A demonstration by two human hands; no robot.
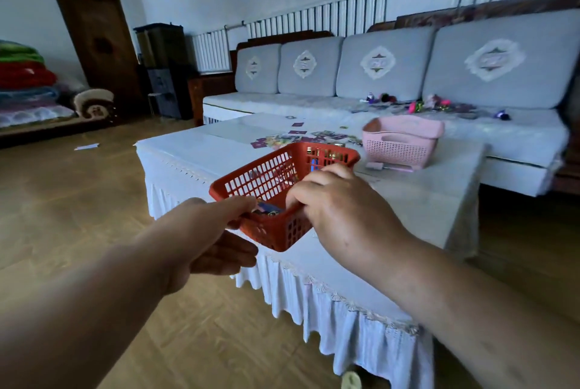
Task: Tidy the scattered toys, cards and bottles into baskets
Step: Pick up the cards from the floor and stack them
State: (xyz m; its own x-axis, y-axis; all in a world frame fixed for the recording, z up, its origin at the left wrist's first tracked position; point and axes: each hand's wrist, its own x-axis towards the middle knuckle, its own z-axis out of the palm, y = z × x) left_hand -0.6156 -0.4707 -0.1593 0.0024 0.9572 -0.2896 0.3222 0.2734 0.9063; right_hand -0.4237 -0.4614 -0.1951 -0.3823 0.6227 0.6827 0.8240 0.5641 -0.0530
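While both hands hold the red basket [266,175], the step in hand looks like carrying or setting it where the loose things lie. The left hand [216,231] pinches its near corner, thumb on the rim and the rest beneath. The right hand [339,200] has its fingers [317,181] curled over the rim at 3 o'clock, clenched on the plastic. The basket sits tilted at the near corner of the counter [423,200], with a few small items already inside; whether it rests on the cloth or hangs just above it I cannot tell. Scattered cards [301,137] lie just beyond it at 12 o'clock, and a pink basket [401,144] stands at 1 o'clock. The next move probably calls for settling the red basket flat near the cards and freeing one hand to gather them. The counter wears a white frilled cloth. Behind it runs a grey sofa [376,71] with bright toys [417,104] on its seat, a slip of paper [87,147] lies on the wooden floor at 10 o'clock, and folded blankets [25,84] are stacked at 9 o'clock.
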